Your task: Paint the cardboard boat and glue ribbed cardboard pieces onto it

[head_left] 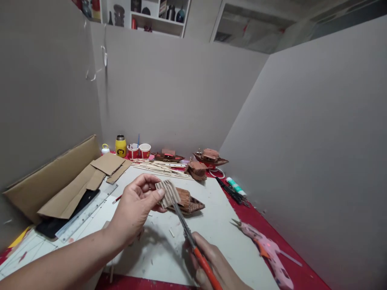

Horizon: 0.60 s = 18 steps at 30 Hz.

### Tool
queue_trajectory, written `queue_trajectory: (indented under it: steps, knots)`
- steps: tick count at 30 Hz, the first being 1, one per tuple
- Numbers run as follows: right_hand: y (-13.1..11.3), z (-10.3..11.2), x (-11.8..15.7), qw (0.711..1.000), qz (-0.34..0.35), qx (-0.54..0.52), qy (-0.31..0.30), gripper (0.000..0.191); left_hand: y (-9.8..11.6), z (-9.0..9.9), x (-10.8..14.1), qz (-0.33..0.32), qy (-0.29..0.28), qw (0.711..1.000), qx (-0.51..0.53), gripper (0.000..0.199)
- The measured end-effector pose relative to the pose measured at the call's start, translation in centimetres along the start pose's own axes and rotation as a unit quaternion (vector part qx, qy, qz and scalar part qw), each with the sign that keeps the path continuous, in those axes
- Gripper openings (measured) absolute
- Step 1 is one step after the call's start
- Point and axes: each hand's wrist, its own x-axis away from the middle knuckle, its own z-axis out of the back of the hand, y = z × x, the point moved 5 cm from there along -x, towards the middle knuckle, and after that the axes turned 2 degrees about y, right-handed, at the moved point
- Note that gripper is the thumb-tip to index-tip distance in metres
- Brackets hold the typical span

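Between the thumb and fingers of my left hand (pixel 134 205) is a small piece of corrugated cardboard (pixel 165 195), its ridged side showing. My right hand (pixel 211 257) is closed around a tool with an orange handle (pixel 204 264) and long, narrow grey jaws; whether it is scissors or pliers I cannot tell. The jaws reach up to the cardboard piece, and their tips lie against or over it. Just behind the cardboard, a brown model boat (pixel 192 201) rests on the white board (pixel 236 249), partly hidden by the piece.
A pink glue gun (pixel 269 249) lies at the right. More model boats (pixel 211 157) stand at the back beside thin wooden sticks (pixel 160 167). Paper cups (pixel 145 150) and a yellow bottle (pixel 120 146) are behind. Cardboard sheets (pixel 69 189) and a clear ruler (pixel 86 213) occupy the left.
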Motion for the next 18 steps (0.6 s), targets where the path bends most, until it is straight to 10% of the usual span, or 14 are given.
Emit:
queue_trajectory:
  steps: [18]
  knots:
    - [-1.2, 0.5, 0.9, 0.999, -0.019, 0.031, -0.015, 0.043, -1.9, -0.6, 0.3, 0.039, 0.0, 0.999, -0.002, 0.036]
